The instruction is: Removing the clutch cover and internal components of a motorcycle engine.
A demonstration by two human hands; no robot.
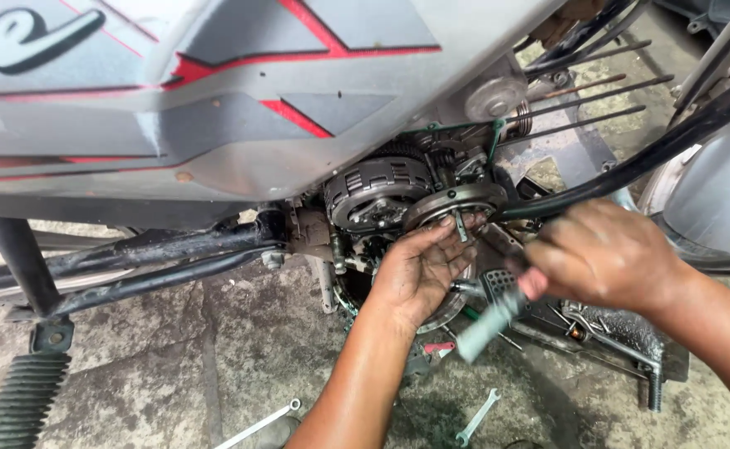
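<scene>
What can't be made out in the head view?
- Tool in right hand: motion-blurred; its working end can't be seen.
- Small disc at the left hand fingertips: lower edge covered by fingers.
- Engine parts below the clutch: hidden by the left hand.
- Spanner: cut off by the bottom edge.
- Footpeg: cut off at the bottom-left corner.

Two hands (419, 270) work here, two spanners (475, 418) lie below (on the ground), one footpeg (22, 397).
</scene>
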